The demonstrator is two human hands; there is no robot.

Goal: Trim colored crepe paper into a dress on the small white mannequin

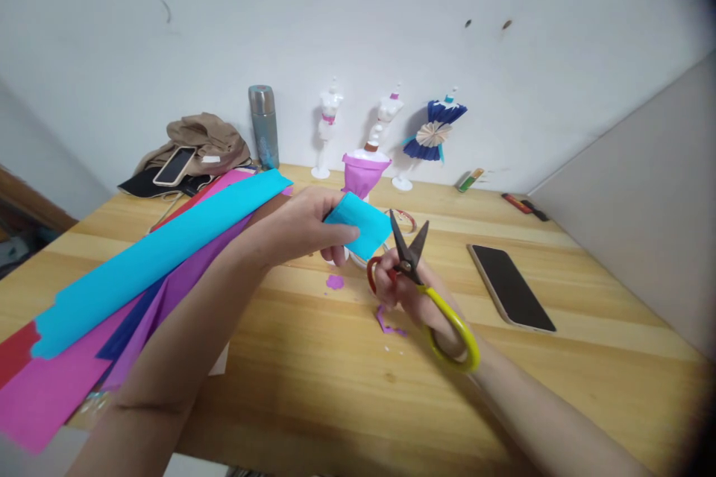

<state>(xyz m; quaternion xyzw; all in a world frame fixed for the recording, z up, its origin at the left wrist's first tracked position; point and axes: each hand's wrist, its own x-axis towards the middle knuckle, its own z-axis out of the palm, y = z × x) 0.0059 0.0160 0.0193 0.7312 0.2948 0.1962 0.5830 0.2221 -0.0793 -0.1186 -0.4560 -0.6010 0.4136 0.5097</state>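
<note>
Between the thumb and fingers of my left hand is a small piece of bright blue paper, which looks folded. My right hand grips a pair of scissors with one red and one yellow handle. The dark blades are spread and point up, close to the paper's right corner. Just behind the blue piece stands a small mannequin in a purple paper skirt, its lower part hidden. Purple paper scraps lie on the table below my hands.
Long coloured paper sheets cover the table's left side. Along the wall stand a thermos, white mannequins and one in a dark blue paper dress. A phone lies at right. Cloth and another phone are back left.
</note>
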